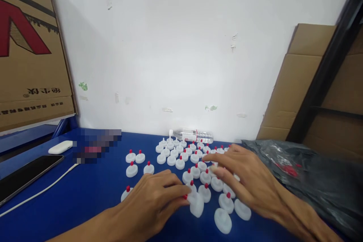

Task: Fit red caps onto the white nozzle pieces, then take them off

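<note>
Several white plastic caps with red tips [181, 157] lie spread over the blue table [93, 193]. My left hand [154, 200] rests low in the middle, its fingertips pinched on one white cap with a red tip [194, 200]. My right hand [241, 177] reaches in from the right, fingers stretched flat and apart over the caps, touching several of them. Two caps [224, 219] lie with no red tip showing, near my wrists.
A clear water bottle [193, 135] lies on its side against the white wall. A phone [24, 177], a white cable [42, 191] and a small white case [60, 146] sit at the left. A dark plastic bag [306, 174] covers the right. Cardboard boxes [28, 53] stand on both sides.
</note>
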